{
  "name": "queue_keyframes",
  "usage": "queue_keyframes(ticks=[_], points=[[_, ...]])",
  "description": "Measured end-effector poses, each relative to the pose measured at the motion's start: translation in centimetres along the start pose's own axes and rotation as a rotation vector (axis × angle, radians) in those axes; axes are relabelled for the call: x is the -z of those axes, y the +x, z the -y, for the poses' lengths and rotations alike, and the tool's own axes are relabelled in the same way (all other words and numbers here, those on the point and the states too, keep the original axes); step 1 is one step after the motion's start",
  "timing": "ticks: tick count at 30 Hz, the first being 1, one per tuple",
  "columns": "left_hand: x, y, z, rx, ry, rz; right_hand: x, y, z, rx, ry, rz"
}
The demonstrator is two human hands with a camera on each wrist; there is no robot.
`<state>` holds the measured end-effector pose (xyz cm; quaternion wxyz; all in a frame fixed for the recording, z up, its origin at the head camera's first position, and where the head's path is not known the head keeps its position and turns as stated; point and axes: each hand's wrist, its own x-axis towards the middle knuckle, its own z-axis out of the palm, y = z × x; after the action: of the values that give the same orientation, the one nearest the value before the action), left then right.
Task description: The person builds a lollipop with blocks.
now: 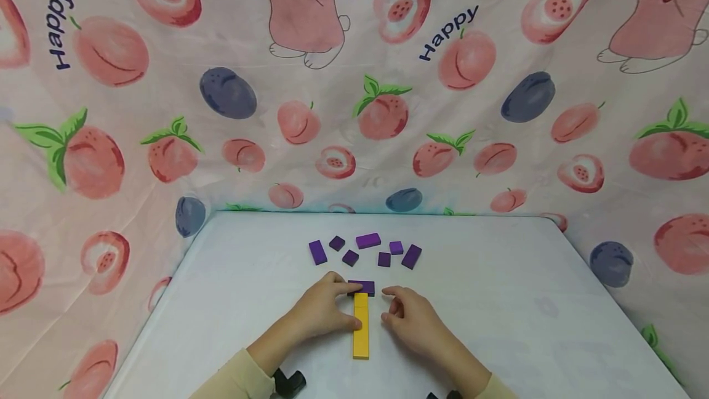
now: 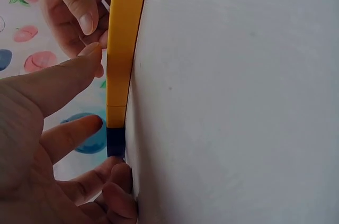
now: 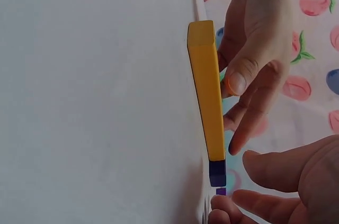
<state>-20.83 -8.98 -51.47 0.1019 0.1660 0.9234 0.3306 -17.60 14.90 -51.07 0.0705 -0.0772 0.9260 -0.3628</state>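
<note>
A yellow bar (image 1: 361,343) lies lengthwise on the table, with a short yellow piece (image 1: 361,300) at its far end. Across that end sits a purple block (image 1: 368,289), forming a T shape. My left hand (image 1: 320,308) reaches in from the left; its index finger extends onto the purple block and its thumb touches the yellow bar. On the other side, my right hand (image 1: 414,319) is apart from the blocks, index finger and thumb loosely bent with nothing held. In the right wrist view the purple block (image 3: 217,173) looks flush against the yellow.
Several loose purple blocks, such as a long one (image 1: 368,241) and a small cube (image 1: 384,259), lie scattered beyond the T on the white table (image 1: 498,300). A fruit-patterned cloth (image 1: 354,103) hangs behind. Black objects (image 1: 290,383) show near the left wrist.
</note>
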Motion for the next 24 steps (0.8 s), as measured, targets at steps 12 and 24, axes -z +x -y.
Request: queue_keyframes(ticks=[12,24], points=[[0.4,-0.3,-0.7,-0.014,0.04,-0.004,0.3,1.4,-0.4,-0.037,-0.015,-0.087],[0.3,-0.2,-0.6,0.001,0.039,0.004,0.5,3.2,-1.5,-0.088,0.004,-0.149]])
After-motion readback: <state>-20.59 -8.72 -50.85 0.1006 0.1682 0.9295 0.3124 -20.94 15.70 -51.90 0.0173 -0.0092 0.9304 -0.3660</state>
